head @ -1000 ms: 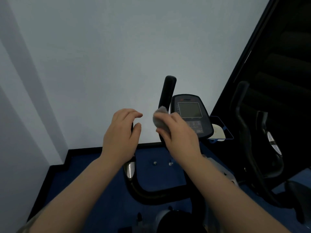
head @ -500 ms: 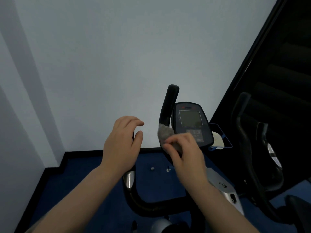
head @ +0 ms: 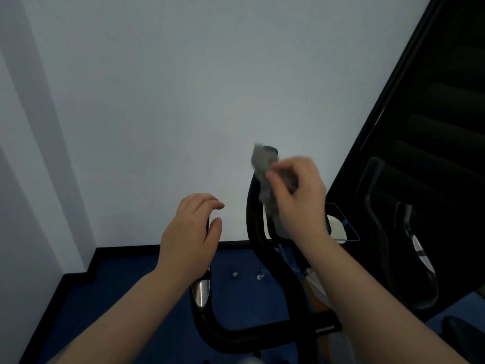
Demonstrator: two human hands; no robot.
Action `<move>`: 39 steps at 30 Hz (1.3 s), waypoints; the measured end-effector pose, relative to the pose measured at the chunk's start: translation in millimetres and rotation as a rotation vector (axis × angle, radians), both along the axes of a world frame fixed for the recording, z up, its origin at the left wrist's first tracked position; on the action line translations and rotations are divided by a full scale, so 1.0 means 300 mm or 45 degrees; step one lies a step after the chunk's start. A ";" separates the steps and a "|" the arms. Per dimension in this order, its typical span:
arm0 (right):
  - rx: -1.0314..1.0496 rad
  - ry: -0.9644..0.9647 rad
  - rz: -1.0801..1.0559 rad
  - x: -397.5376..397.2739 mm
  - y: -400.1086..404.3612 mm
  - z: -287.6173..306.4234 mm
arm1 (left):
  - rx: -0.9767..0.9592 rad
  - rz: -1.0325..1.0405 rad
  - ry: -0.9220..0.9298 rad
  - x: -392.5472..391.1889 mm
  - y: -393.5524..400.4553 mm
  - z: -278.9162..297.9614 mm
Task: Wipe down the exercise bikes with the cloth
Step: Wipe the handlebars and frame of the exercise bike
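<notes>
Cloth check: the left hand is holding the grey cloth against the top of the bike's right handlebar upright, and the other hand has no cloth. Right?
Not quite. The head view shows the right hand gripping the grey cloth at the top of the right handlebar upright. The left hand has no cloth; it sits at the left handlebar.

Probably a small gym room: an exercise bike (head: 265, 298) faces a plain white wall (head: 183, 101), a second bike (head: 404, 248) beside it, on blue flooring (head: 126, 298)
</notes>
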State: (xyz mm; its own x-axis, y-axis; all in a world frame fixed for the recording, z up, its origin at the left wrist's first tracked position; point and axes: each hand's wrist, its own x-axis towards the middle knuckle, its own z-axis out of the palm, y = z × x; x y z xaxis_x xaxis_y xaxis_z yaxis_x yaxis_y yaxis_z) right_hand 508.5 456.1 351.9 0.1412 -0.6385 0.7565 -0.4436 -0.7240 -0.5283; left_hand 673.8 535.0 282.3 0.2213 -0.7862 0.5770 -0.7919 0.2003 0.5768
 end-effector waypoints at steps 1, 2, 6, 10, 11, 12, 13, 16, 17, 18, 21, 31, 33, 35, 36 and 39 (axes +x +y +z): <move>-0.063 -0.080 -0.013 0.037 -0.030 0.035 | -0.001 0.005 0.010 -0.001 -0.001 0.001; -0.092 -0.116 -0.013 0.066 -0.051 0.050 | -0.001 0.011 0.019 -0.002 0.000 0.001; 0.033 0.120 -0.013 0.050 -0.044 -0.092 | 0.004 0.013 0.042 -0.004 0.005 0.005; 0.061 0.023 0.070 -0.026 -0.049 -0.071 | -0.004 -0.004 0.033 -0.001 0.007 0.005; 0.018 -0.127 0.034 -0.019 -0.069 -0.030 | -0.003 -0.004 0.031 -0.002 0.007 0.004; 0.014 -0.276 0.012 0.000 -0.084 0.008 | -0.005 0.002 0.034 -0.002 0.007 0.004; 0.071 -0.390 0.042 0.032 -0.089 0.032 | -0.009 0.011 0.041 -0.004 0.005 0.003; 0.182 -0.452 0.013 0.108 -0.061 -0.005 | -0.013 0.016 0.051 -0.007 0.003 -0.001; 0.201 -0.477 -0.006 0.111 -0.054 -0.032 | -0.015 0.016 0.053 -0.006 0.002 -0.001; 0.239 -0.507 -0.018 0.104 -0.051 -0.056 | -0.017 0.017 0.051 -0.005 0.001 0.000; 0.536 -0.452 -0.044 0.052 -0.035 -0.158 | -0.012 0.014 0.036 -0.005 0.003 -0.003; 0.614 -0.456 -0.102 0.088 -0.001 -0.147 | -0.020 0.001 0.061 -0.004 0.003 0.000; 0.679 -0.316 -0.083 0.038 0.038 -0.160 | -0.025 -0.009 0.061 -0.005 0.002 0.001; 0.476 -0.228 -0.124 0.007 0.027 -0.088 | -0.034 -0.007 0.051 -0.002 -0.001 0.000; 0.273 -0.220 -0.141 0.008 0.025 -0.032 | -0.035 -0.008 0.047 -0.001 -0.002 0.000; -0.252 0.111 -0.250 0.072 0.001 0.079 | -0.028 -0.014 0.067 0.003 -0.001 -0.002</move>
State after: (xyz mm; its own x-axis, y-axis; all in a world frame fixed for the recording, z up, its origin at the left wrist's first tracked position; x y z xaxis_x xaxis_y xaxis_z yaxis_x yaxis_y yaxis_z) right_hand 530.1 456.4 375.5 0.0998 -0.5014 0.8594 -0.6230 -0.7050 -0.3390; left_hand 674.8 534.9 281.6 0.2432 -0.7762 0.5816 -0.7583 0.2217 0.6130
